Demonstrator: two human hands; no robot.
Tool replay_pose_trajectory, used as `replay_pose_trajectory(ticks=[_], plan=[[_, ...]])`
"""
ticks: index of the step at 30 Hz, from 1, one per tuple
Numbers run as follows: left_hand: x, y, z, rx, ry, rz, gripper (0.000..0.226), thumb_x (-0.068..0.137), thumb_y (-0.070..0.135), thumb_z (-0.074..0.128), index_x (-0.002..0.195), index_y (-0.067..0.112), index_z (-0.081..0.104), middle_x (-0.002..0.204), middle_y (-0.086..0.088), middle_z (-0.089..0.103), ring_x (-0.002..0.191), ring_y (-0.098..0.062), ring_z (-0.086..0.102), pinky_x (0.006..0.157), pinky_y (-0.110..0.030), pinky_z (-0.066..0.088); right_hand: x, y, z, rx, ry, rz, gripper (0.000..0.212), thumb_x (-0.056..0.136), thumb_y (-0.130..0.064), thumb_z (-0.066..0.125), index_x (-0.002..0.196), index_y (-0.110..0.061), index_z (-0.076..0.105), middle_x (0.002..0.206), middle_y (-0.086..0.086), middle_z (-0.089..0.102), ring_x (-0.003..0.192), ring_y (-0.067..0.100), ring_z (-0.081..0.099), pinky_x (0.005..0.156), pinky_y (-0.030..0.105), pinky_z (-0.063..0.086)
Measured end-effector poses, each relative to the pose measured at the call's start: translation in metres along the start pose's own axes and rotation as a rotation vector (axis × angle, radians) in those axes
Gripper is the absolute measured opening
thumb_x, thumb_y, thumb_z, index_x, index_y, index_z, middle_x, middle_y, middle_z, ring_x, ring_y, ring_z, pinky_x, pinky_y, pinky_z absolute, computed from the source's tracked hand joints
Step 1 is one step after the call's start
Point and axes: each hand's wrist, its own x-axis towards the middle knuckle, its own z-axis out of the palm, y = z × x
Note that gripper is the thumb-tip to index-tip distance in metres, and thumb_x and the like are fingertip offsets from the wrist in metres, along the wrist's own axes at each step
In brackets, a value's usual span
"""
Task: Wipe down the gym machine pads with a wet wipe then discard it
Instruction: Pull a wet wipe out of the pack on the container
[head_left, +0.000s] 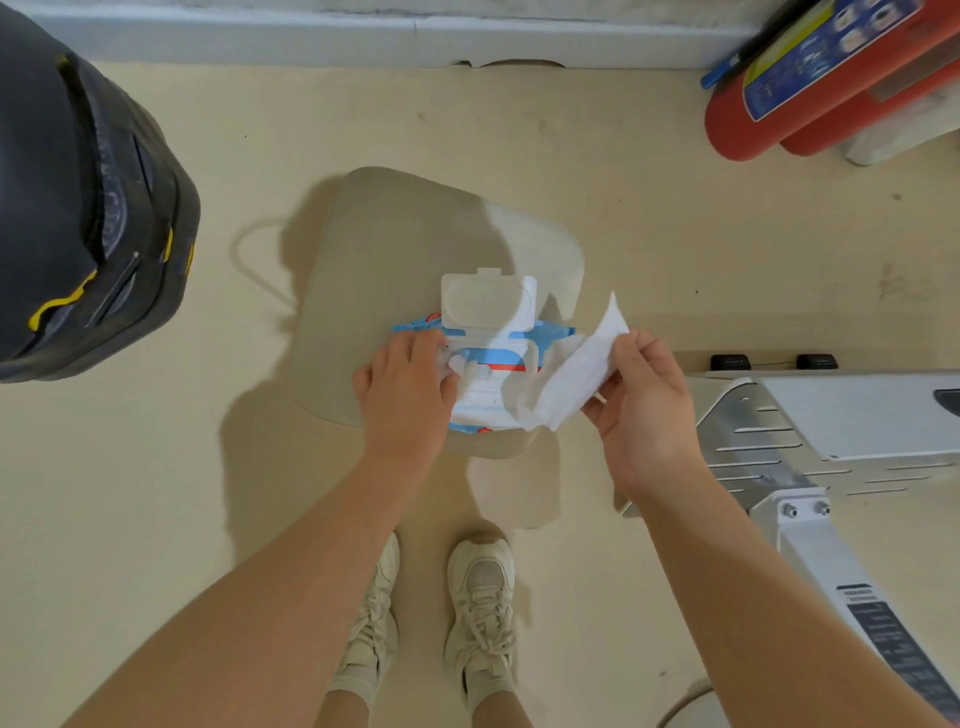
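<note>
One white wet wipe (571, 371) half out of blue-white wipe pack (488, 364), flip lid (485, 301) open; pack print too blurred to read. Right hand (644, 400) pinches wipe. Left hand (408, 384) presses pack flat, fingers fairly straight. Pack on beige stool (395, 249). Around: black bag (78, 208) left, two red cylinders (810, 104) top right, white machine frame (831, 441) right with unreadable label, two white sneakers (480, 597) on floor.

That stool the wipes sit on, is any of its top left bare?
Yes: the stool is bare behind the wipes pack, toward the wall. Its near half is crowded: the left hand presses the pack while the right hand pinches a wet wipe.
</note>
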Motion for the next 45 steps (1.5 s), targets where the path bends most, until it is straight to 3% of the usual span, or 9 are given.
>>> replay_pose_trajectory(ticks=[4,10,13,18,24,29,36,39,45], plan=[[-0.018,0.004,0.005,0.107,0.088,0.345,0.024,0.074,0.026,0.041,0.076,0.019,0.064,0.093,0.000,0.066,0.088,-0.017,0.045,0.072,-0.030,0.027,0.001,-0.001,-0.008,0.046,0.144,0.056,0.023,0.097,-0.012,0.042,0.075,-0.019,0.047,0.070,-0.003,0.050,0.064,0.010,0.046,0.062,0.023,0.038],[-0.013,0.014,0.002,0.282,-0.264,0.454,0.029,0.077,0.019,0.062,0.105,0.013,0.064,0.107,-0.002,0.066,0.092,-0.025,0.063,0.070,-0.033,0.045,-0.001,0.010,-0.012,-0.169,0.089,0.076,0.019,0.094,-0.014,0.049,0.076,-0.022,0.051,0.076,0.002,0.059,0.066,0.015,0.054,0.061,0.027,0.040],[0.019,0.031,-0.018,0.294,-0.065,0.502,0.033,0.078,0.022,0.058,0.111,0.017,0.058,0.098,-0.003,0.068,0.087,-0.026,0.064,0.067,-0.029,0.047,-0.003,0.006,-0.014,-0.211,0.039,-0.014,0.021,0.090,-0.006,0.054,0.076,-0.021,0.053,0.063,-0.007,0.056,0.054,0.004,0.053,0.053,0.018,0.042],[0.068,0.050,-0.041,0.396,-0.224,0.402,0.058,0.089,0.022,0.052,0.142,0.014,0.030,0.145,-0.012,0.036,0.134,-0.030,0.032,0.111,-0.040,0.018,-0.004,-0.003,-0.020,-0.370,-0.045,-0.193,0.030,0.083,-0.001,0.061,0.068,-0.026,0.059,0.060,-0.014,0.053,0.062,0.007,0.045,0.056,0.013,0.037],[0.029,0.023,-0.020,0.420,-0.282,0.686,0.033,0.075,0.027,0.046,0.089,0.012,0.072,0.093,-0.008,0.069,0.075,-0.026,0.067,0.060,-0.027,0.052,-0.004,-0.009,-0.025,-0.333,-0.041,-0.213,0.029,0.083,-0.002,0.062,0.068,-0.027,0.063,0.054,-0.020,0.056,0.059,0.000,0.048,0.060,0.011,0.039],[0.011,0.017,-0.009,0.444,-0.519,0.470,0.060,0.091,0.027,0.053,0.145,0.022,0.026,0.158,-0.003,0.004,0.144,-0.024,0.012,0.113,-0.038,0.019,-0.007,-0.015,-0.024,-0.274,-0.076,-0.140,0.021,0.084,-0.001,0.062,0.079,-0.020,0.069,0.070,-0.006,0.067,0.067,0.005,0.059,0.065,0.014,0.047],[0.005,0.110,-0.133,-0.849,-0.640,-0.016,0.019,0.096,0.024,0.044,0.105,0.026,0.061,0.106,0.010,0.064,0.097,-0.002,0.058,0.084,-0.015,0.042,-0.059,-0.073,-0.018,-0.389,-0.165,-0.234,0.026,0.082,0.007,0.060,0.080,-0.019,0.063,0.056,-0.018,0.058,0.053,-0.007,0.047,0.055,0.007,0.039],[-0.022,0.130,-0.194,-0.860,-0.613,0.084,0.010,0.087,0.016,0.060,0.080,0.023,0.062,0.070,0.014,0.063,0.062,0.007,0.056,0.064,-0.009,0.044,-0.098,-0.108,-0.011,-0.508,-0.234,-0.276,0.034,0.080,0.006,0.062,0.081,-0.027,0.060,0.071,-0.011,0.055,0.060,0.000,0.044,0.060,0.012,0.040],[-0.055,0.157,-0.304,-0.862,-0.556,0.160,0.022,0.082,-0.001,0.063,0.078,0.020,0.060,0.071,0.004,0.059,0.061,-0.001,0.055,0.063,-0.014,0.044,-0.204,-0.185,0.003,-0.568,-0.260,-0.398,0.029,0.080,-0.001,0.066,0.081,-0.029,0.059,0.067,-0.013,0.051,0.057,0.002,0.045,0.060,0.018,0.041]])
